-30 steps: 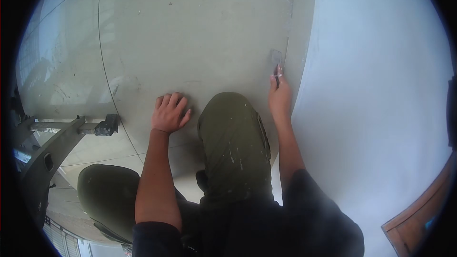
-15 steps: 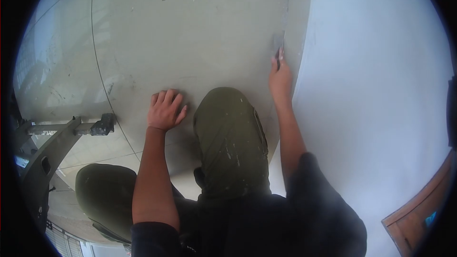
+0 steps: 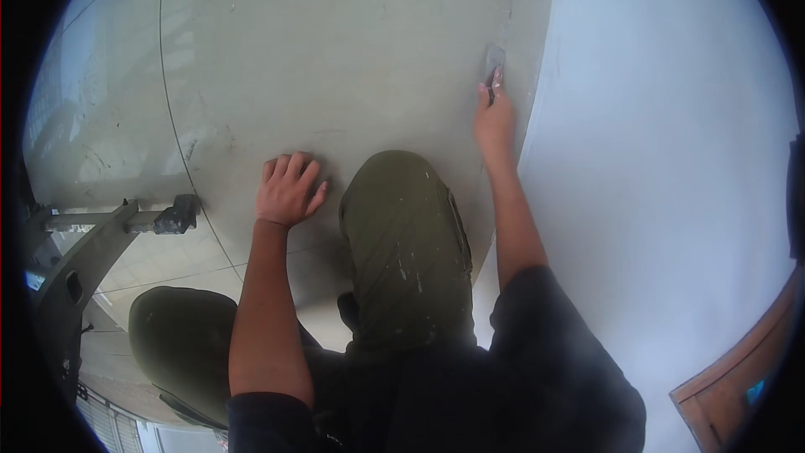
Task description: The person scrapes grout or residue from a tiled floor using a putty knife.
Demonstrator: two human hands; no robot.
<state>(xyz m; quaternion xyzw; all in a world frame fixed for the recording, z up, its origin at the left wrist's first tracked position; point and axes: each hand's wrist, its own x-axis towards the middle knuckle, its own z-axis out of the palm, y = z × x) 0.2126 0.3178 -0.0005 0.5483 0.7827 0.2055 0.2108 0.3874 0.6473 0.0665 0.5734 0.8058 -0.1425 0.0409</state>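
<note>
My right hand (image 3: 495, 122) grips a putty knife (image 3: 495, 57), its flat metal blade pointing away from me along the joint beside the skirting tile (image 3: 532, 42). The handle is mostly hidden in my fingers. My left hand (image 3: 289, 190) leans on the tiled floor (image 3: 335, 67), palm down, thumb and fingers apart, with nothing in it. Between the two hands rises my knee in olive trousers (image 3: 407, 235), flecked with pale marks.
A white wall (image 3: 654, 159) runs along the right. Ladder legs (image 3: 105, 243) with a dark rubber foot (image 3: 176, 215) stand at left. At lower right is a brown wooden frame (image 3: 729, 377). Small specks of debris dot the floor.
The putty knife and my right hand have moved slightly forward along the wall's base, and the blade now shows more broadly. My left hand stays on the floor.
</note>
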